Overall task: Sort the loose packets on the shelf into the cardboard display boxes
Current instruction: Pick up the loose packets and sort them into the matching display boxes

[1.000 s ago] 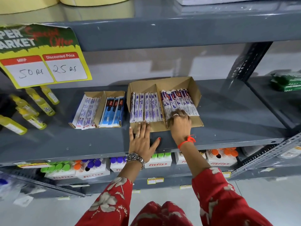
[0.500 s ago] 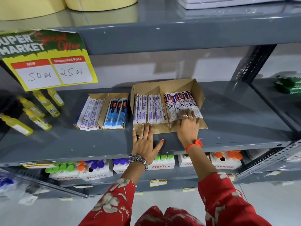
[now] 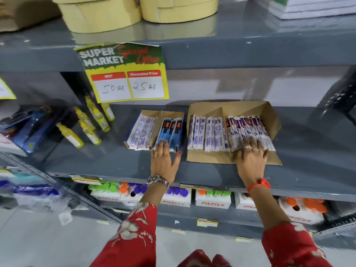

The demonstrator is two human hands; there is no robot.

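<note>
Two open cardboard display boxes stand on the grey shelf [image 3: 308, 151]. The small box [image 3: 146, 114] holds white packets [image 3: 142, 132] on its left and blue packets [image 3: 171, 130] on its right. The large box [image 3: 269, 120] holds white-purple packets [image 3: 207, 133] on its left and red-purple packets [image 3: 246, 126] on its right. My left hand [image 3: 164, 158] lies flat, fingers spread, fingertips on the front ends of the blue packets. My right hand [image 3: 251, 154] rests palm down on the near ends of the red-purple packets, holding nothing.
Yellow bottles [image 3: 90, 128] and blue packs [image 3: 32, 130] lie on the shelf to the left. A price sign [image 3: 125, 74] hangs from the shelf above, which carries round yellow containers [image 3: 102, 12]. White boxes [image 3: 212, 199] of coloured-cap bottles fill the shelf below.
My left hand has moved left from the front of the large box to the small box. My right hand stays on the red-purple packets. The view has swung left and up.
</note>
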